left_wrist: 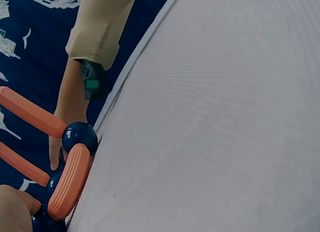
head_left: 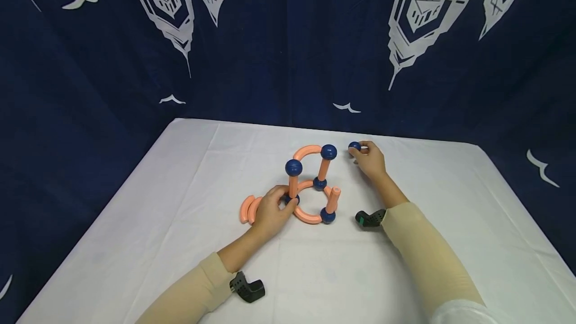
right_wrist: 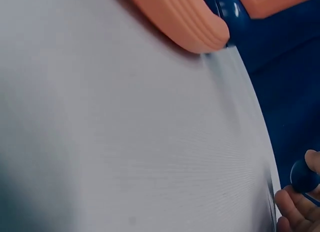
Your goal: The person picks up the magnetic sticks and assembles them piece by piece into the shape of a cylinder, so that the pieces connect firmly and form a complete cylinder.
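A toy frame of orange rods and blue balls stands mid-table. Its base is a ring of curved orange rods (head_left: 308, 217). Two uprights carry blue balls (head_left: 294, 167), joined by a curved rod (head_left: 307, 151). The front-right upright (head_left: 333, 200) has no ball on top. My left hand (head_left: 270, 211) holds the frame's lower left ball (head_left: 294, 201) between thumb and fingers. Right of the frame, near the far table edge, my right hand (head_left: 372, 161) pinches a loose blue ball (right_wrist: 303, 176), apart from the frame. The left wrist view shows only part of the left hand.
Loose curved orange rods (head_left: 245, 209) lie on the white tablecloth (head_left: 180, 214), left of the frame and partly behind the left hand. Beyond the table's far edge hangs a dark blue curtain (head_left: 270, 64) with white prints. Each wrist wears a black device (head_left: 370, 218).
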Demonstrator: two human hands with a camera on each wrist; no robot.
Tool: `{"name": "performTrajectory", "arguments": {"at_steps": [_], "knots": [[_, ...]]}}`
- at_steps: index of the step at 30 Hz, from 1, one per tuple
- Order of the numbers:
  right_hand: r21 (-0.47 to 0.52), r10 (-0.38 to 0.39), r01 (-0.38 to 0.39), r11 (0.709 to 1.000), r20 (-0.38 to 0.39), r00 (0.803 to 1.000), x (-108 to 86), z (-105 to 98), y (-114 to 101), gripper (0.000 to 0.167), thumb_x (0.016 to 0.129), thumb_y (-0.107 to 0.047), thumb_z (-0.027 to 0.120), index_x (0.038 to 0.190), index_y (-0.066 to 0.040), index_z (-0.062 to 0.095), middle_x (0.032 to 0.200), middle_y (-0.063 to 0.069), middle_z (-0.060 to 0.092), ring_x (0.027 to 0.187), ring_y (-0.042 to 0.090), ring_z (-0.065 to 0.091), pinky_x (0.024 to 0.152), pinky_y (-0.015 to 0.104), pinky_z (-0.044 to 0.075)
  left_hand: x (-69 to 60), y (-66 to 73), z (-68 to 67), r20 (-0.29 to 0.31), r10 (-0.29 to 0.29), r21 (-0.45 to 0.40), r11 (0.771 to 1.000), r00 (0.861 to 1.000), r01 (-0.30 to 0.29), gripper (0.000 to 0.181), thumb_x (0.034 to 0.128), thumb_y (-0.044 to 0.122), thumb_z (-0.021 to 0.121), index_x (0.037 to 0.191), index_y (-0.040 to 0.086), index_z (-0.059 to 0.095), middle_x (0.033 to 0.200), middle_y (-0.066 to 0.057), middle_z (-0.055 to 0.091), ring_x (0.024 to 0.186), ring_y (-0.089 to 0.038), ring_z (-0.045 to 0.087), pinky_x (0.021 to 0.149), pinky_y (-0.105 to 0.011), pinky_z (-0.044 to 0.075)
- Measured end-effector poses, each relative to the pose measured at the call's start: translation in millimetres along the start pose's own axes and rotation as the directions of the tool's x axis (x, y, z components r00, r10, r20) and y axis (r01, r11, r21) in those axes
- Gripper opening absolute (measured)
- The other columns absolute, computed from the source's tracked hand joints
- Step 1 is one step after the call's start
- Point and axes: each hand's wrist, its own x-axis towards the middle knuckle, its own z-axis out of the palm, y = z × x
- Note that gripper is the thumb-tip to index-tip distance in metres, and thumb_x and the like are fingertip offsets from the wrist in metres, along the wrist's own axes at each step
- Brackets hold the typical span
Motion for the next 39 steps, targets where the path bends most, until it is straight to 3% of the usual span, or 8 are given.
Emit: {"name": "performTrajectory", "arguments": {"at_steps": [4,10,17,23,33,39], "knots": [[0.059,-0.057,0.057,0.997,-0.008,0.998,-11.4,-3,1,0.050,0.097,-0.027,0.061,0.134,0.004,0.048,0.111,0.022,0.063,0.068,0.012,0.064,0.059,0.016,0.045,-0.2,1.4,-0.1,0.005,0.000,-0.003,1.000,1.000,0.000,0.024,0.0881,0.012,0.070,0.111,0.005,0.069,0.105,-0.005,0.066,0.084,-0.016,0.056,0.072,-0.029,0.045],[0.085,-0.134,0.134,0.987,0.002,0.991,-26.7,-7,-4,0.050,0.095,-0.032,0.063,0.130,0.002,0.052,0.112,0.021,0.064,0.078,0.022,0.066,0.063,0.017,0.045,-0.8,1.4,0.8,0.006,-0.009,-0.006,1.000,1.000,0.009,0.025,0.0873,0.012,0.070,0.111,0.005,0.068,0.105,-0.005,0.066,0.085,-0.017,0.056,0.072,-0.030,0.045],[0.146,-0.209,0.206,0.968,0.007,0.978,-44.5,-14,-18,0.050,0.093,-0.033,0.066,0.127,0.001,0.055,0.110,0.021,0.065,0.072,0.009,0.061,0.062,0.018,0.044,-1.7,1.0,0.6,0.006,-0.004,-0.004,1.000,1.000,0.005,0.024,0.0882,0.012,0.070,0.111,0.005,0.068,0.104,-0.005,0.065,0.085,-0.016,0.056,0.072,-0.028,0.045],[0.165,-0.246,0.241,0.956,0.009,0.969,-62.4,-24,-32,0.050,0.092,-0.038,0.067,0.125,-0.002,0.057,0.108,0.017,0.066,0.073,0.006,0.060,0.065,0.020,0.045,-1.8,1.8,-0.1,0.003,-0.009,0.001,1.000,1.000,0.009,0.023,0.0878,0.012,0.070,0.110,0.005,0.069,0.104,-0.005,0.066,0.084,-0.017,0.056,0.072,-0.029,0.045],[0.191,-0.345,0.339,0.921,0.000,0.938,-90.1,-41,-46,0.046,0.093,-0.031,0.067,0.125,0.000,0.057,0.102,0.014,0.066,0.074,0.007,0.060,0.063,0.021,0.044,0.4,3.0,-0.4,0.002,-0.013,0.005,1.000,1.000,0.013,0.021,0.0875,0.011,0.070,0.108,0.005,0.069,0.102,-0.005,0.066,0.085,-0.017,0.057,0.072,-0.029,0.046],[0.243,-0.417,0.409,0.879,-0.022,0.909,-101.5,-45,-49,0.038,0.093,-0.016,0.068,0.124,0.002,0.058,0.093,0.000,0.066,0.072,0.009,0.060,0.062,0.019,0.045,-0.3,3.1,-0.2,-0.007,-0.006,-0.001,1.000,1.000,0.006,0.019,0.0869,0.009,0.071,0.106,0.005,0.069,0.102,-0.006,0.066,0.085,-0.018,0.058,0.071,-0.030,0.046]]}}
